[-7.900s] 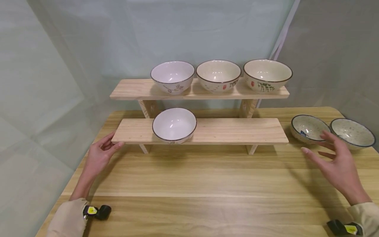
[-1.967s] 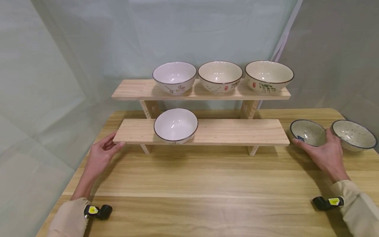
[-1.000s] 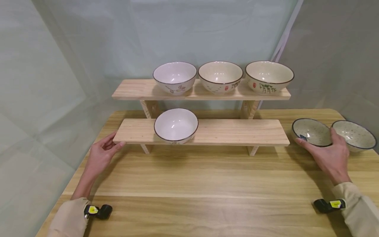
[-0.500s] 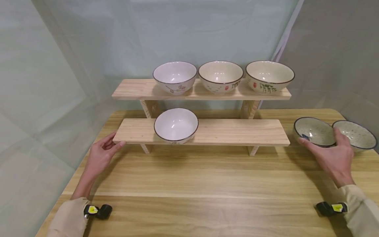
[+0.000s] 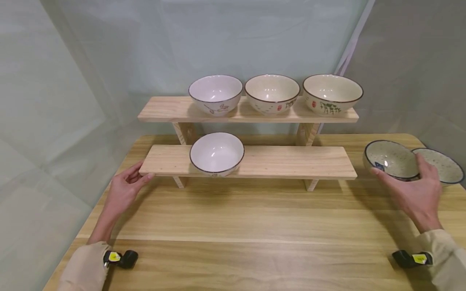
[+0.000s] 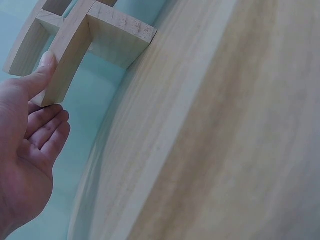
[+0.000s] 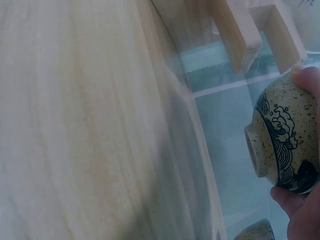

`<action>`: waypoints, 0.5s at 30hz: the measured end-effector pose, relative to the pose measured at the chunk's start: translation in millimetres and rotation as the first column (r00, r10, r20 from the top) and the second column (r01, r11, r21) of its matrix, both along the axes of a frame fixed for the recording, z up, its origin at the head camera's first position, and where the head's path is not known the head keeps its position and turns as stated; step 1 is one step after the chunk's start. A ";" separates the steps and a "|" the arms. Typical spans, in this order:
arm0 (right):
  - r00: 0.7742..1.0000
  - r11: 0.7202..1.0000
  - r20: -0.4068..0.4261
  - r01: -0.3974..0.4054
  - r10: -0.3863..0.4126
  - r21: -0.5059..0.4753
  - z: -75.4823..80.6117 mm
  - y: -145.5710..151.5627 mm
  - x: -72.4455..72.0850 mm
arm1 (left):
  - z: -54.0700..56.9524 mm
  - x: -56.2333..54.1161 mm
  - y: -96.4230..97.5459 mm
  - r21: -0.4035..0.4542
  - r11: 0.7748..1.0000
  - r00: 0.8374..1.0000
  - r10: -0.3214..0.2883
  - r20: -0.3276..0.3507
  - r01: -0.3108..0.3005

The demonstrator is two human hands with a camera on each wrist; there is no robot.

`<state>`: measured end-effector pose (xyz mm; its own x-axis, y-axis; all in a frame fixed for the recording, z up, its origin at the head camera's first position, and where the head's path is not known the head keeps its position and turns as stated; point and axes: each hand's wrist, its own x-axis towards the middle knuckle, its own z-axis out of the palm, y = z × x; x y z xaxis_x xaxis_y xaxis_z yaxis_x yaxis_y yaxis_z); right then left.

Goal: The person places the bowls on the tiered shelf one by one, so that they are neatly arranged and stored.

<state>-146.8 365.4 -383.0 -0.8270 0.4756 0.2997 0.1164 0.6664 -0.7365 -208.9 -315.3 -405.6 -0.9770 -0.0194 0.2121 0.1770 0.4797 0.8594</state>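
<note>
My right hand (image 5: 418,196) grips a speckled bowl (image 5: 393,159) with a dark blue rim, thumb on its left side and fingers on its right. In the right wrist view the bowl (image 7: 287,132) shows a dark wave pattern and its bare foot, raised off the table. Behind my right hand a second speckled bowl (image 5: 449,165) is partly hidden. My left hand (image 5: 121,192) pinches the left end of the wooden stand's lower shelf (image 5: 291,161); in the left wrist view the thumb lies on the board (image 6: 70,60) and the fingers curl beneath it.
A white bowl (image 5: 216,153) sits left of centre on the lower shelf. Three patterned bowls, a white one (image 5: 215,91), a cream one (image 5: 272,91) and another cream one (image 5: 333,91), line the upper shelf (image 5: 164,109). The stand rests on a wooden table (image 5: 233,226) before a pale curtain.
My right hand, open over the speckled bowl at first, has taken hold of it. The bowl has lifted and shifted slightly right, now overlapping the second bowl. My left hand stays put.
</note>
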 end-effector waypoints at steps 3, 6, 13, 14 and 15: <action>1.000 1.000 -0.023 -0.001 0.001 0.002 2.2 -0.7 1.6 | 0.1 -0.3 0.4 0.003 1.000 1.000 0.000 -0.003 0.000; 0.999 1.000 -0.053 0.002 -0.002 0.003 4.0 -2.0 3.0 | -0.1 -0.7 0.6 0.008 1.000 1.000 0.001 -0.004 -0.001; 0.994 1.000 -0.105 0.004 -0.003 0.005 6.3 -7.9 5.4 | 0.6 -0.8 1.1 0.015 1.000 1.000 -0.002 -0.007 0.002; 0.993 1.000 -0.115 0.004 -0.003 0.006 6.6 -9.0 5.6 | 0.7 -0.7 1.2 0.013 1.000 1.000 -0.003 -0.007 0.003; 0.992 1.000 -0.123 0.005 -0.004 0.007 7.1 -10.1 5.6 | 0.8 -0.6 1.2 0.010 1.000 1.000 -0.003 -0.007 0.003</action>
<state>-141.2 355.3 -376.0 -0.7812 0.4769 0.4029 0.0281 0.6715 -0.7405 -209.5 -314.0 -404.9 -0.9756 -0.0188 0.2189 0.1845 0.4709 0.8627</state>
